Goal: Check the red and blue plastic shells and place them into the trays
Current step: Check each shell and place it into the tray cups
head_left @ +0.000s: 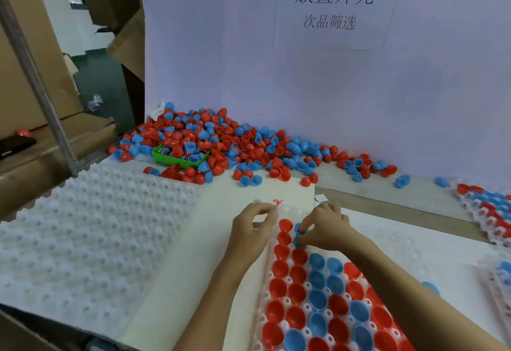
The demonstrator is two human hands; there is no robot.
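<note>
A clear dimpled tray (287,208) lies in front of me, its near pockets filled with red and blue shells. My right hand (323,226) pinches a blue shell (299,233) at the tray's far end, beside a red shell (285,225) seated in a pocket. My left hand (255,226) rests at the tray's left edge with fingers curled; whether it holds anything I cannot tell. A large loose pile of red and blue shells (221,146) lies at the back against the white wall.
A green bin (177,158) sits in the pile. A stack of white dimpled trays (91,229) stands at left. Another filled tray (489,212) lies at the far right. Cardboard boxes (30,101) line the left side.
</note>
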